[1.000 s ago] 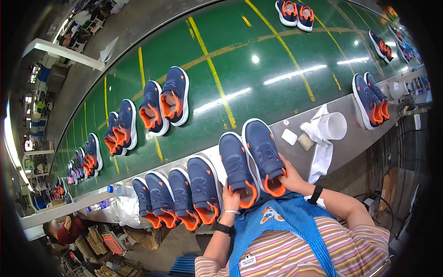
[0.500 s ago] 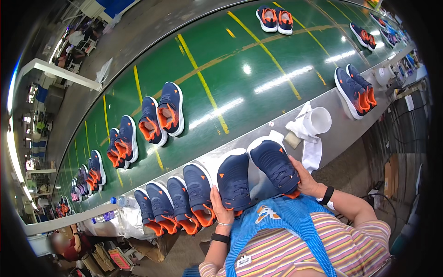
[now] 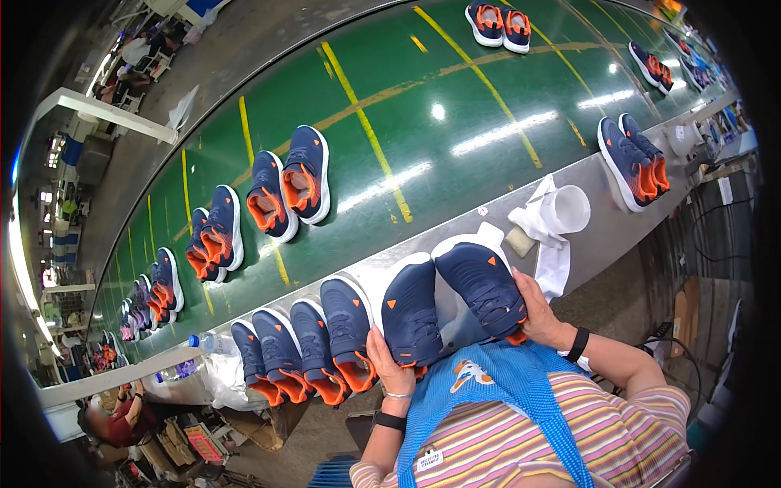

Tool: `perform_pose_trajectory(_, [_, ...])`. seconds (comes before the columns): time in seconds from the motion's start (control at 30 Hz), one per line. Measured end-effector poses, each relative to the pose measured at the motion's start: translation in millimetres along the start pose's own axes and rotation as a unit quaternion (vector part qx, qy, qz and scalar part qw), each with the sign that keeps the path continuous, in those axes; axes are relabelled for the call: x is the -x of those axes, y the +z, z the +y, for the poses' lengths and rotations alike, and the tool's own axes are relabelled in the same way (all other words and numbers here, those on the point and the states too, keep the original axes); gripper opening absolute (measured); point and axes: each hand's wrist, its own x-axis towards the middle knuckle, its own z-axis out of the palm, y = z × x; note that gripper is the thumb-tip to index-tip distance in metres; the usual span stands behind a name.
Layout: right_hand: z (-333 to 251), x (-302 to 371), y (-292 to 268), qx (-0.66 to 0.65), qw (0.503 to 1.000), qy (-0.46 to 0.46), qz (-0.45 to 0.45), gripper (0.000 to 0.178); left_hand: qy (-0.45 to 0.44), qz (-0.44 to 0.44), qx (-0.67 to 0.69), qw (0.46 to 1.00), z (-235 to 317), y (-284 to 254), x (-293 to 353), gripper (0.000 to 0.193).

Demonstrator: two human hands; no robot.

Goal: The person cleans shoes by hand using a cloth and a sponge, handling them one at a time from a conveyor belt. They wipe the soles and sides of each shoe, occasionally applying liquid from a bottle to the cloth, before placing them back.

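Observation:
Two navy sneakers with white soles and orange lining are held side by side in front of me, toes pointing away. My left hand (image 3: 392, 368) grips the left sneaker (image 3: 412, 313) along its outer side near the heel. Around the outer heel side of the right sneaker (image 3: 482, 285) my right hand (image 3: 540, 312) is closed. The two toes lean close together over the metal ledge. Just left of my left hand stands a row of several matching sneakers (image 3: 348, 325), their orange openings toward me. The far sides of both held sneakers are hidden.
Beyond the metal ledge (image 3: 439, 237) runs a green conveyor belt (image 3: 390, 106) carrying pairs of sneakers (image 3: 289, 183). On the ledge to the right are a white cup (image 3: 564, 210), a white cloth, a small beige block (image 3: 519, 241) and another pair (image 3: 634, 163). Plastic bottles (image 3: 213, 344) lie left.
The held sneakers' toes have come closer together, the right one shifting slightly left. Both hands keep their grip. The whole view has tilted a little.

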Motion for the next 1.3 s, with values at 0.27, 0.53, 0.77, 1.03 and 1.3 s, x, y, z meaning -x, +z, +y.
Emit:
perform_pose_trajectory(0.27, [-3.3,-0.2,5.4,-0.009,0.999,0.031,0.003,0.079,-0.038,-0.022,0.035,0.998,1.3,2.0,1.6,0.074])
perform_pose_trajectory(0.53, [1.2,-6.1,44.8,-0.001,0.984,0.113,-0.135,0.074,-0.217,-0.218,0.08,0.948,-45.7,11.3,-8.7,0.077])
perform_pose_trajectory(0.77, [16.2,-65.2,-31.4,0.069,0.99,0.069,0.102,0.025,0.01,-0.217,-0.031,0.976,76.7,-15.1,-69.3,0.072])
perform_pose_trajectory(1.03, [56.0,-117.0,-29.0,0.422,0.903,0.08,-0.006,0.015,0.045,-0.269,-0.103,0.957,79.5,65.4,-88.6,0.085])
perform_pose_trajectory(1.3, [3.0,-165.8,-2.8,-0.016,0.998,-0.009,-0.066,0.011,0.006,-0.301,-0.118,0.946,73.2,72.2,-84.9,0.085])
